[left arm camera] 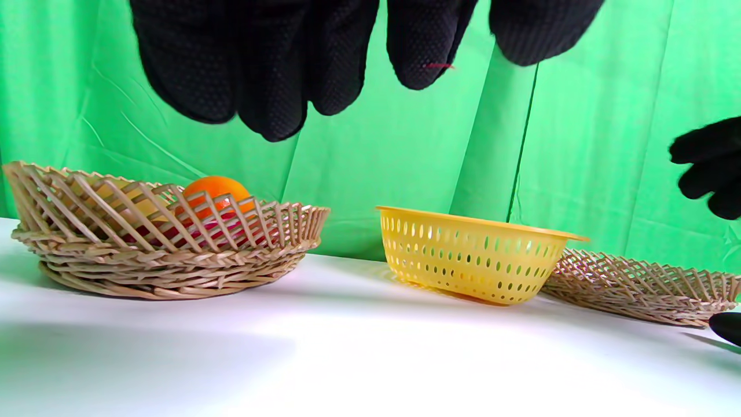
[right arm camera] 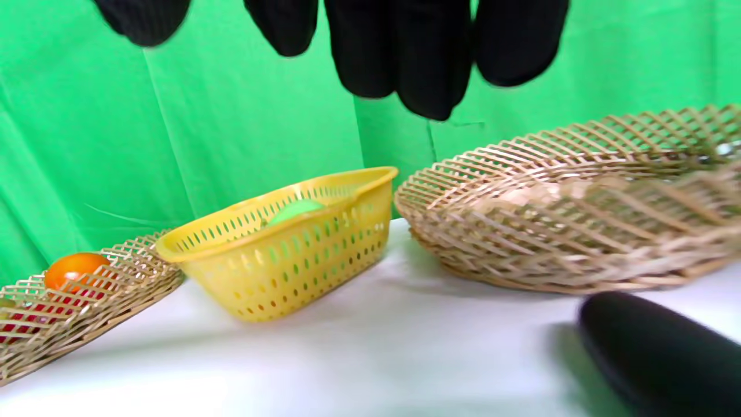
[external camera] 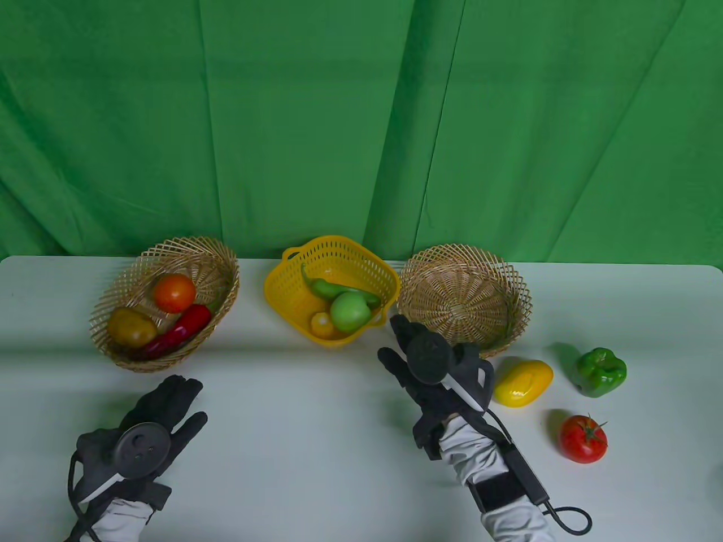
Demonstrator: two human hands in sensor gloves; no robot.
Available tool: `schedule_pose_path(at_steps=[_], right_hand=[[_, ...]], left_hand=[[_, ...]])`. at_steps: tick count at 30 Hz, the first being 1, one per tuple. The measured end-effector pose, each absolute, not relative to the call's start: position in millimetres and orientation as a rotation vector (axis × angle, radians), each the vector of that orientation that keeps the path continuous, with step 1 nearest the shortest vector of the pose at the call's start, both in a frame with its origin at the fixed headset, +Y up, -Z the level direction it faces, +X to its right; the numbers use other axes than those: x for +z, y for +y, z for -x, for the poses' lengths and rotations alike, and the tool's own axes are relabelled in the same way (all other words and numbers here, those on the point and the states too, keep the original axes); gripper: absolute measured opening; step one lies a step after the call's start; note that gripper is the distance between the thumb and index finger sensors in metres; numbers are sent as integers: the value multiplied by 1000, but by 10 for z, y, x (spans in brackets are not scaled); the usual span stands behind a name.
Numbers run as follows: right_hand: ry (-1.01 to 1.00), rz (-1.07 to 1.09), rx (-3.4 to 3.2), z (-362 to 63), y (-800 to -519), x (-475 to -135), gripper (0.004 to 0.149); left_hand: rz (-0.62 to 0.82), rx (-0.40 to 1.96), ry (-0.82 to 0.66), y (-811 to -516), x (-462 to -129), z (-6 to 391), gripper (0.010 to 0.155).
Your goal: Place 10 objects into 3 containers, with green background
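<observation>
Three containers stand in a row. The left wicker basket holds an orange tomato, a potato and a red chili. The yellow plastic basket holds a green chili, a green apple and a small yellow fruit. The right wicker basket is empty. A yellow pepper, a green bell pepper and a red tomato lie on the table at the right. My left hand is open and empty in front of the left basket. My right hand is open and empty between the yellow basket and the right basket.
The white table ends at a green cloth backdrop behind the baskets. In the wrist views the left basket, the yellow basket and the right basket stand ahead of the fingers.
</observation>
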State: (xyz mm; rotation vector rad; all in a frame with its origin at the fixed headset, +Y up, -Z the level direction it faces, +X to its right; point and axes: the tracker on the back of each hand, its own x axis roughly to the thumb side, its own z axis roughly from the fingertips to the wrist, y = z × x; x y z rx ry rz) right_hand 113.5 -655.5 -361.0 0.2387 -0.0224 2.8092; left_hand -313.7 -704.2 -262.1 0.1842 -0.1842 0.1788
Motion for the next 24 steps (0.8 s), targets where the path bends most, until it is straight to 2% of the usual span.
schedule_pose_path(at_steps=[14,24], right_hand=[[-36,-138,2890,-1910,-7017,-3018,69],[125,-86,2970,-2235,-7394,-2739,70]], left_hand=[[-181,188,-198,-7083,-2617,3127,62],[-171,181,-178,-7110,-2619,3150,62]])
